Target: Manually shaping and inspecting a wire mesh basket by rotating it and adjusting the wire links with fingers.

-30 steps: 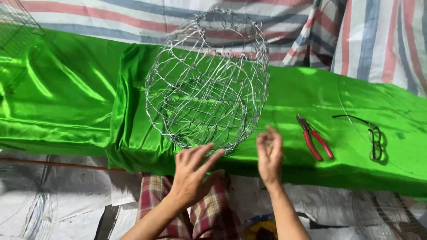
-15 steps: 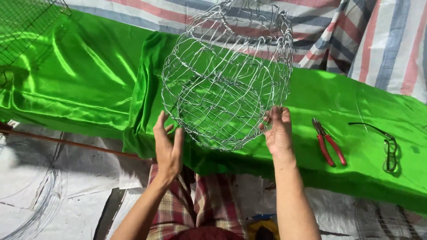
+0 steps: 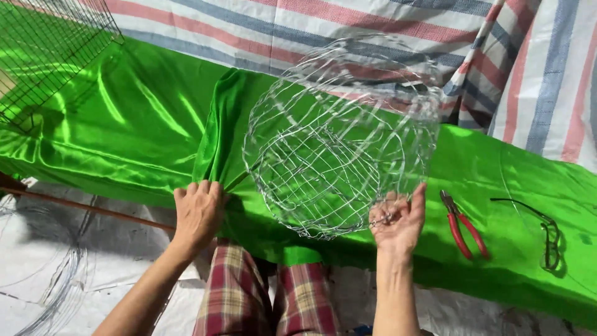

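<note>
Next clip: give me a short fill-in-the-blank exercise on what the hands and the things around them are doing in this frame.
1. The right hand grips the lower edge of the wire ____, a rounded mesh of silver wire.
2. The left hand presses on the shiny ____ cloth.
3. The pliers lying right of the right hand have ____ handles.
4. Right of the pliers lies a pair of ____.

Missing words: basket; green; red; glasses
</note>
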